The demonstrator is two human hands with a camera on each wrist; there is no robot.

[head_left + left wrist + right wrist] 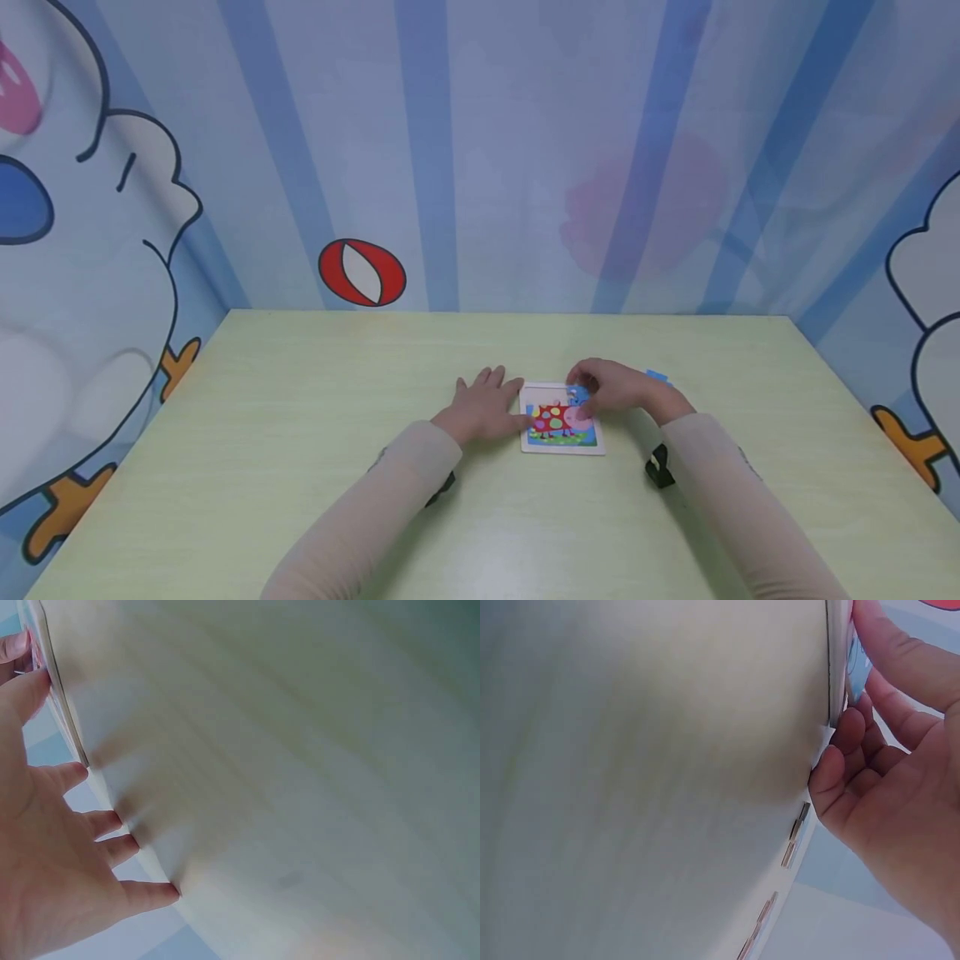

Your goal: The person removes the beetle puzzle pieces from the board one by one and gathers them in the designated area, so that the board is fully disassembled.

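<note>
Catalogued on the bench (225, 467), lying flat between both hands: a white-rimmed puzzle board (562, 452), displaying a red, spotted figure with a pink head on green. Pinching a blue piece (857, 675) at the upper right corner with the right hand (618, 385), curling the fingers; exact tilt not showing. Apparently steadying the left side with the left hand (486, 410), spreading the fingers, laying the thumb over the rim, resting other fingertips on the bench. Including also, near the right hand, seemingly loose pieces (795, 834). Probably risking a jam or a popped-up neighbour, from seating the blue piece misturned or slanting; possibly risking a skidding board, from pressing that corner while bracing only the opposite side; perhaps risking scattered loose pieces, from brushing with the right wrist. Hanging behind: a striped backdrop (510, 167), bearing a printed red-and-white ball (362, 272).
</note>
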